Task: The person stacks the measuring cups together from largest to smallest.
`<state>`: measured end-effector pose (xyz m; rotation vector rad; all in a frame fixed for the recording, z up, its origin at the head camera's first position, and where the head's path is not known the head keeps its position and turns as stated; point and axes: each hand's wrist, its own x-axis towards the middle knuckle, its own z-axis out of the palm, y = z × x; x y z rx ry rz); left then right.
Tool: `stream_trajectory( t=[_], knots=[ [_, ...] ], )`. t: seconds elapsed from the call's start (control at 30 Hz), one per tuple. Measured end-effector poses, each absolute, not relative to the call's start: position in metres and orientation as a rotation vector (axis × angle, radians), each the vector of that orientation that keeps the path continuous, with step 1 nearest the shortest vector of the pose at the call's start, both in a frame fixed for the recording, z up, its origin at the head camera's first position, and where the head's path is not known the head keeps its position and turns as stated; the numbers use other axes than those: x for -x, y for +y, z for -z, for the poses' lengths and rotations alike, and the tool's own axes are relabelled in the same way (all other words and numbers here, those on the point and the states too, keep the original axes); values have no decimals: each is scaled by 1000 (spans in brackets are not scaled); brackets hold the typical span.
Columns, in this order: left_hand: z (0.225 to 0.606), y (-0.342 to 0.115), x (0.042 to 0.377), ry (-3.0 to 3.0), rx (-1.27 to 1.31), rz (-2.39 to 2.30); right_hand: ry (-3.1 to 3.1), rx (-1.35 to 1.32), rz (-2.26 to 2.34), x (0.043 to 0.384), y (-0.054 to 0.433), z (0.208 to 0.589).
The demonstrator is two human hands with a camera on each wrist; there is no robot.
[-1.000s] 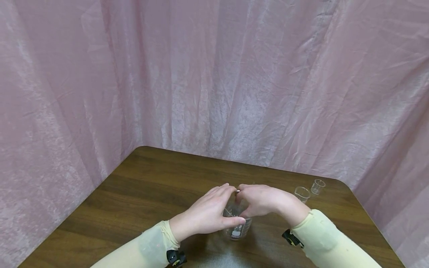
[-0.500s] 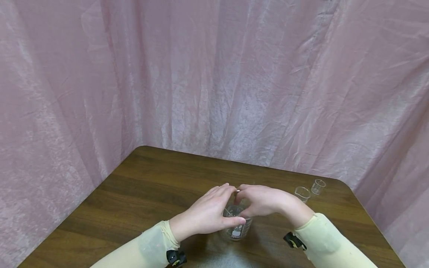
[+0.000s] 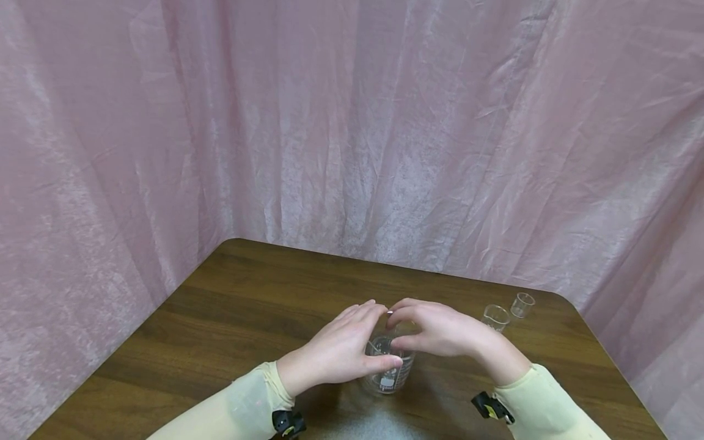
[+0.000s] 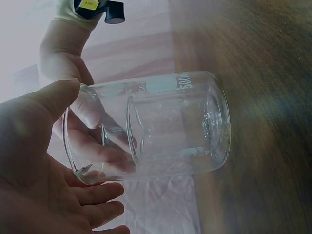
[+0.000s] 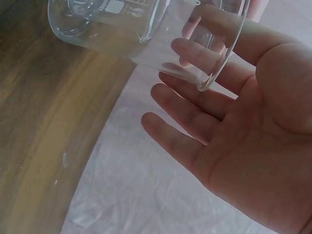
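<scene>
At the bottom of the frame, 2 pale yellow fabric sleeves [image 3: 220,408] each carry a small black device [image 3: 288,423]. In the lower centre, the left hand [image 3: 341,351] grasps the rim of a large clear glass beaker [image 3: 388,382] printed 500 in white, its thumb on the near side. The right hand [image 3: 440,331] is released, thumb and fingers parted at the beaker's mouth; whether they touch glass, I cannot tell. The large beaker stands upright on the brown wood-grain bench [image 3: 247,299]; inside it sits a smaller clear glass beaker [image 4: 168,124]. Farther off, towards the right, 2 more clear glass beakers [image 3: 496,316] stand near each other. A pink velvety curtain [image 3: 352,122] fills the upper frame.
</scene>
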<state>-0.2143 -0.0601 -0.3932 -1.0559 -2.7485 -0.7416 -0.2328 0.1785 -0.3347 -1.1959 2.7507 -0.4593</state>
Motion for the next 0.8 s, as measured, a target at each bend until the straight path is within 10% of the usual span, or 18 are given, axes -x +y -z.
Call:
stream_trajectory(
  t=[0.8],
  knots=[
    [395, -63, 213, -2765, 1036, 719, 2927, 1102, 664, 211, 190, 350]
  ],
)
